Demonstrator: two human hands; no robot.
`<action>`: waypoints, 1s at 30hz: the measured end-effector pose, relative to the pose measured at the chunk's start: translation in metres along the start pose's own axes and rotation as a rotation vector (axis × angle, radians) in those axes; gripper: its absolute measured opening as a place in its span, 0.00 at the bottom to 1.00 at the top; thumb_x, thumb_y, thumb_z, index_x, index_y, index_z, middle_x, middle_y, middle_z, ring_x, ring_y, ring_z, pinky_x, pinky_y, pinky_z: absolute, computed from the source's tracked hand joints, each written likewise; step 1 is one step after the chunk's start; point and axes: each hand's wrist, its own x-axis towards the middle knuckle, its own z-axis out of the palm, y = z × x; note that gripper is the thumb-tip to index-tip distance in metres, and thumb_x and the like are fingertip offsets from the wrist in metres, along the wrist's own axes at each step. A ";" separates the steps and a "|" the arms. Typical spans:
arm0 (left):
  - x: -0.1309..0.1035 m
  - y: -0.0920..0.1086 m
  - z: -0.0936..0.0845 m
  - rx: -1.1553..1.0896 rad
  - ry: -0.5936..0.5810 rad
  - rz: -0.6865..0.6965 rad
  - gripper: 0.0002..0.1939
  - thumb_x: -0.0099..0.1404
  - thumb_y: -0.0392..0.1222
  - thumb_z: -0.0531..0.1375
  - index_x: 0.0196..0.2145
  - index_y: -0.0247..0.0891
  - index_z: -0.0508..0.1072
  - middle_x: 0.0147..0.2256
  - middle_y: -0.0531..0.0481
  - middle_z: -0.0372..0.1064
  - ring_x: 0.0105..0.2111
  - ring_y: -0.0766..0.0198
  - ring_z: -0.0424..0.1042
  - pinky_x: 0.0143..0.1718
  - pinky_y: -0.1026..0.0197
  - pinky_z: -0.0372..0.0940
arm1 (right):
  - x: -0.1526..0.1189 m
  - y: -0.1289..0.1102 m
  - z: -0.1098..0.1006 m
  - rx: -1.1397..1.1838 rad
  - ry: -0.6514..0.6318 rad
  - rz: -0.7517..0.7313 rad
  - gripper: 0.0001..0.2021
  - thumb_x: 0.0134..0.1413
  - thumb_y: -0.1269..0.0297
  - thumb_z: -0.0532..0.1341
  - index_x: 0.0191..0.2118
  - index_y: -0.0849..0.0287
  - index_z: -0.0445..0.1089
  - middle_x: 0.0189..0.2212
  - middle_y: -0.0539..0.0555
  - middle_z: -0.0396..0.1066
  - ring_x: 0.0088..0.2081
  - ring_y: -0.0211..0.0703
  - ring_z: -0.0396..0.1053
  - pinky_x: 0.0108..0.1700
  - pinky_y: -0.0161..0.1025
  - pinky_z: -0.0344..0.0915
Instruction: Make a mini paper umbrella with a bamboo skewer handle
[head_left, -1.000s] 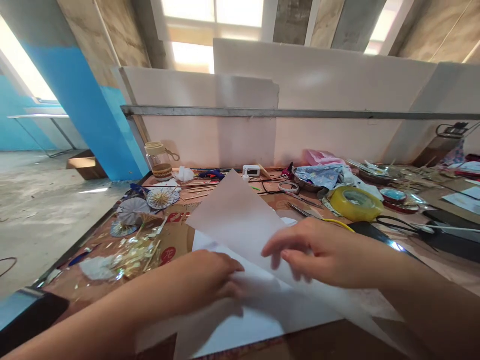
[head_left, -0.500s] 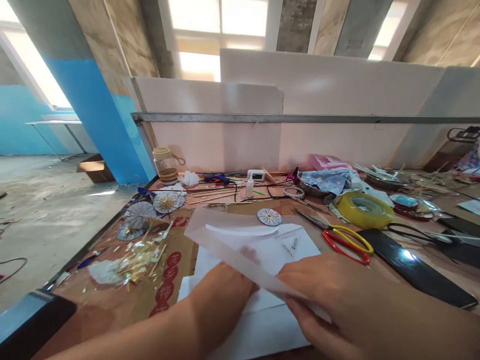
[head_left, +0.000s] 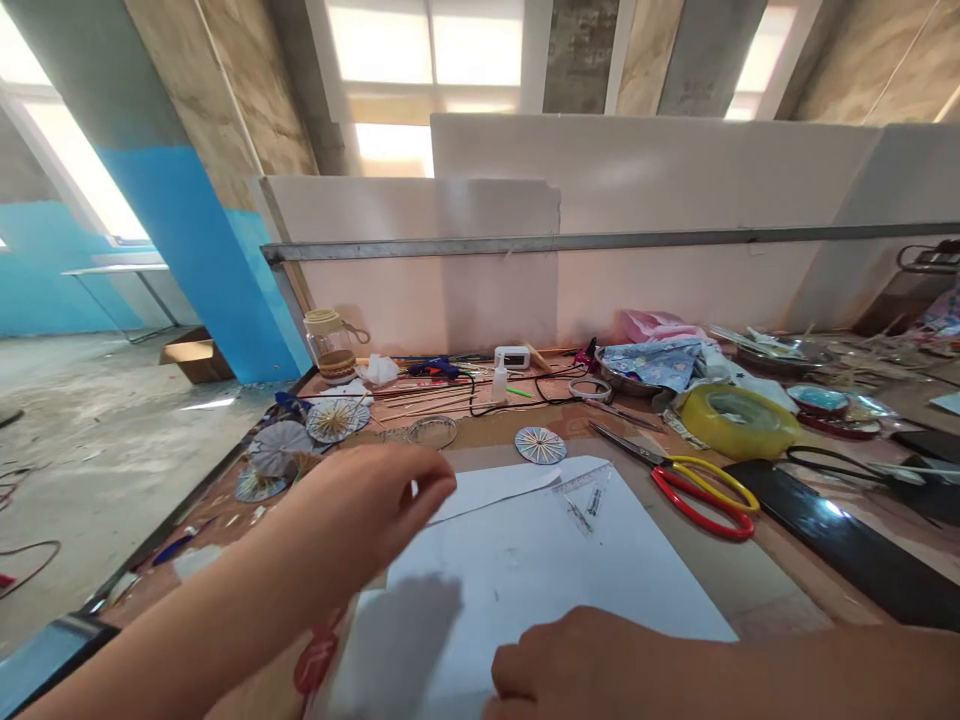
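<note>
My left hand (head_left: 390, 495) hangs above the left part of the white paper (head_left: 525, 570), its shadow falling on the sheet. Thumb and fingers meet in a pinch with a small gap behind the tips; whatever they hold, if anything, does not show. Low in the view, my right hand (head_left: 585, 665) lies over the paper's near part with fingers curled under, their tips hidden. A narrower white paper piece (head_left: 495, 487) lies along the far edge of the sheet. Beside it rests a clear triangle ruler (head_left: 583, 497). A round disc with radiating sticks (head_left: 540, 446) sits just beyond.
Scissors (head_left: 701, 495) with red and yellow handles, a yellow tape roll (head_left: 739, 420) and a black phone-like slab (head_left: 840, 540) lie right. Farther back stand a small squeeze bottle (head_left: 500, 382), a glue gun (head_left: 435, 369) and a lidded jar (head_left: 330, 345). More discs (head_left: 277, 450) lie left.
The translucent sheet that stood up between my hands no longer shows. My left hand has moved up and left, off the paper; my right hand has moved lower and nearer.
</note>
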 end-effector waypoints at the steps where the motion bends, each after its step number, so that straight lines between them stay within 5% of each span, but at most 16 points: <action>1: 0.026 0.009 -0.009 0.091 0.011 -0.017 0.14 0.70 0.46 0.52 0.37 0.44 0.78 0.30 0.50 0.77 0.28 0.60 0.73 0.28 0.62 0.60 | -0.004 0.000 -0.004 0.035 0.026 -0.023 0.08 0.55 0.65 0.66 0.42 0.57 0.75 0.34 0.52 0.77 0.26 0.39 0.71 0.15 0.34 0.45; 5: 0.082 0.012 0.002 0.238 -0.023 -0.029 0.13 0.67 0.39 0.52 0.35 0.41 0.78 0.34 0.48 0.78 0.35 0.57 0.75 0.33 0.61 0.63 | -0.019 0.011 -0.010 0.226 0.247 -0.038 0.08 0.62 0.60 0.62 0.40 0.59 0.76 0.32 0.51 0.77 0.33 0.38 0.74 0.30 0.31 0.63; 11: 0.113 -0.025 0.035 0.296 0.035 -0.055 0.11 0.71 0.40 0.55 0.44 0.35 0.76 0.44 0.41 0.76 0.46 0.54 0.73 0.48 0.52 0.67 | -0.004 0.063 0.022 0.067 0.662 0.368 0.14 0.62 0.68 0.60 0.52 0.65 0.72 0.52 0.66 0.72 0.53 0.56 0.69 0.53 0.52 0.67; 14: 0.143 -0.032 0.037 0.319 0.033 -0.079 0.15 0.71 0.46 0.59 0.51 0.37 0.72 0.50 0.43 0.71 0.47 0.56 0.72 0.49 0.47 0.69 | 0.007 0.074 0.038 0.138 0.703 0.361 0.17 0.62 0.65 0.61 0.55 0.63 0.70 0.58 0.66 0.68 0.58 0.55 0.65 0.59 0.54 0.63; 21: 0.202 -0.030 0.057 0.322 -0.059 -0.115 0.18 0.70 0.46 0.60 0.54 0.37 0.69 0.52 0.43 0.69 0.47 0.55 0.72 0.47 0.48 0.71 | 0.005 0.070 0.041 0.247 0.764 0.304 0.11 0.62 0.72 0.60 0.48 0.59 0.73 0.51 0.60 0.72 0.52 0.49 0.68 0.55 0.48 0.66; 26: 0.210 -0.023 0.054 0.325 -0.032 -0.113 0.18 0.70 0.46 0.60 0.54 0.36 0.69 0.52 0.42 0.69 0.47 0.55 0.72 0.47 0.48 0.71 | 0.004 0.070 0.042 0.259 0.771 0.287 0.10 0.62 0.73 0.58 0.47 0.59 0.72 0.47 0.58 0.73 0.49 0.48 0.68 0.52 0.47 0.66; 30: 0.192 0.000 0.034 0.295 0.076 -0.052 0.18 0.70 0.46 0.60 0.54 0.36 0.69 0.53 0.42 0.68 0.49 0.54 0.72 0.49 0.46 0.70 | 0.004 0.072 0.043 0.245 0.758 0.297 0.08 0.63 0.73 0.58 0.45 0.59 0.72 0.44 0.57 0.72 0.46 0.47 0.67 0.50 0.45 0.65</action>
